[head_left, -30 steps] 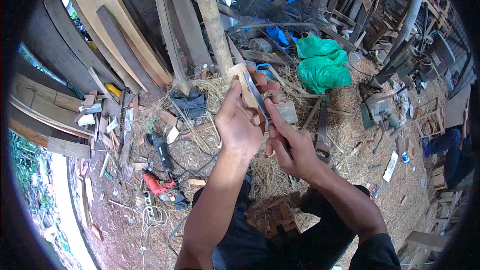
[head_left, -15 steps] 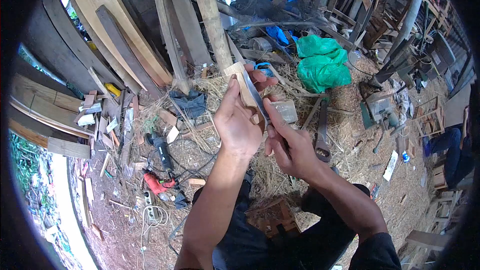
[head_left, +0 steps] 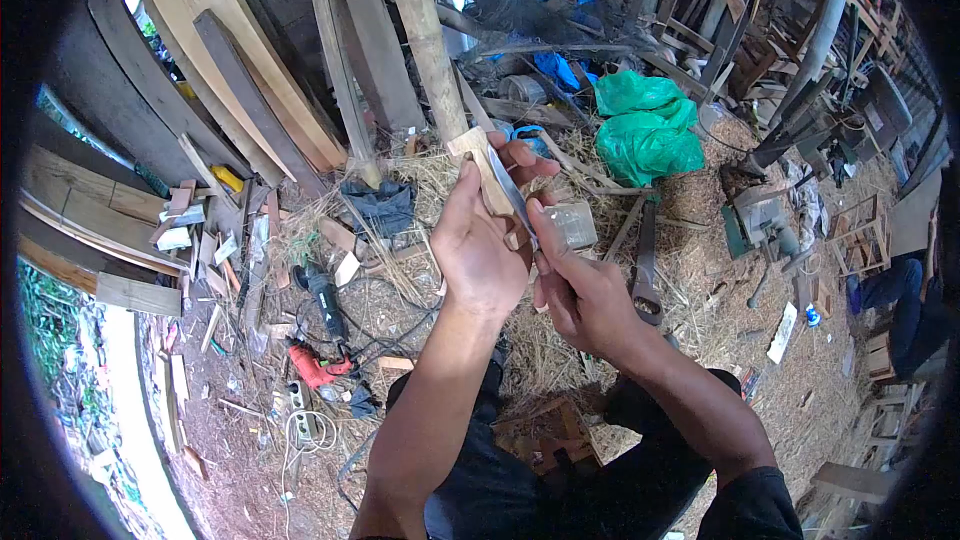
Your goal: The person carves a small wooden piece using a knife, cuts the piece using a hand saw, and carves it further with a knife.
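A small pale carved piece of wood (head_left: 489, 176) lies across the palm of my left hand (head_left: 480, 240), with the thumb on its left side and fingertips behind it. In my right hand (head_left: 583, 290) is a knife (head_left: 511, 191). Its narrow metal blade rests along the right side of the wood, pointing up and to the left. The handle is mostly hidden by my fingers.
A red power drill (head_left: 318, 365) and a dark grinder (head_left: 324, 300) lie with cables at left. Right of my hands are a clear container (head_left: 572, 226), a hand saw (head_left: 646, 270) and green plastic bags (head_left: 648, 128). Planks (head_left: 240, 50) lean behind. A person's leg (head_left: 893, 285) shows far right.
The knife blade is turned slightly and angled differently against the wood. Both hands have barely shifted, keeping the same hold.
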Available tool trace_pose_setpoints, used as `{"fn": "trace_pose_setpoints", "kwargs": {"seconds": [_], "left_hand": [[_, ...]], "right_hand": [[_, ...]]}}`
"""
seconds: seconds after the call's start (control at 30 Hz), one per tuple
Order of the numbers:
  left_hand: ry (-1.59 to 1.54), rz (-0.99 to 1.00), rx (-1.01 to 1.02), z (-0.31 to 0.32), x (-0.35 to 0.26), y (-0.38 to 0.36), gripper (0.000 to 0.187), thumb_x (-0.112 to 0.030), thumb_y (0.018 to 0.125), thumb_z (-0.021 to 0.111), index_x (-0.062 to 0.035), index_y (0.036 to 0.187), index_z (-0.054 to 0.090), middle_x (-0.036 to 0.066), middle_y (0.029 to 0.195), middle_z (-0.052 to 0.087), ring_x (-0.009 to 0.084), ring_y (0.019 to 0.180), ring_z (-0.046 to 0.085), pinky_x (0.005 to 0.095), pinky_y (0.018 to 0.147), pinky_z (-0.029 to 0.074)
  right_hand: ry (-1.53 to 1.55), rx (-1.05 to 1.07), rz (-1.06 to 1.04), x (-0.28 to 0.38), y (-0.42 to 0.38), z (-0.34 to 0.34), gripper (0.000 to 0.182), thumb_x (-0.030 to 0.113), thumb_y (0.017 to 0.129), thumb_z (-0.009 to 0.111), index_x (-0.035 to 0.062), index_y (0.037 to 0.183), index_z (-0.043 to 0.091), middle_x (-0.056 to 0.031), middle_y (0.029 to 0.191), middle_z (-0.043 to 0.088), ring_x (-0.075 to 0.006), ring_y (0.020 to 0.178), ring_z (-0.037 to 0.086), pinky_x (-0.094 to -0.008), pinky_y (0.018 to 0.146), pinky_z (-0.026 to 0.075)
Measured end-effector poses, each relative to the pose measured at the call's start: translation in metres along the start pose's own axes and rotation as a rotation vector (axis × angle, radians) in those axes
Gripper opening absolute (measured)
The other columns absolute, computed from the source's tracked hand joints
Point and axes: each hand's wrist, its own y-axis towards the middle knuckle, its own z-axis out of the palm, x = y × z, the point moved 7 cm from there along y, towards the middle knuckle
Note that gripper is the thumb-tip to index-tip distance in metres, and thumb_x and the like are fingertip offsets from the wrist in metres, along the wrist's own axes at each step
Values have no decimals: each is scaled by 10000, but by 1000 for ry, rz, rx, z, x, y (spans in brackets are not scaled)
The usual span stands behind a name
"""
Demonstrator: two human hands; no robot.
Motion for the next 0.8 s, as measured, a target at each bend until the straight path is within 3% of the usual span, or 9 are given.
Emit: {"fn": "trace_pose_setpoints", "kwargs": {"seconds": [0.33,0.4,0.57,0.8], "left_hand": [[13,36,63,7,-1,-2,355,-333,998,332,-81,1208,466,94,1068,583,258,985,595,390,844,455],[-3,45,71,7,-1,-2,358,-334,1002,325,-78,1211,462,99,1065,582,253,960,595,389,838,458],[8,58,70,8,0,-2,348,-327,998,335,-77,1201,465,101,1050,575,243,922,579,376,816,459],[7,63,104,10,2,-2,328,-310,972,379,-85,1194,469,93,1044,559,222,890,545,338,792,441]], "right_hand": [[-104,43,31,5,0,-4,814,-64,753,585,123,1491,298,-263,1139,626,-380,750,684,-420,661,553],[-165,-32,-72,10,1,-5,808,-58,756,586,127,1491,302,-248,1080,653,-374,718,681,-423,634,548],[-173,-57,-108,14,2,-6,788,-53,766,585,115,1485,312,-226,993,675,-363,670,676,-430,599,537],[-156,-13,-55,12,0,-8,769,-42,777,584,93,1483,309,-227,1006,675,-357,666,677,-425,598,543]]}}
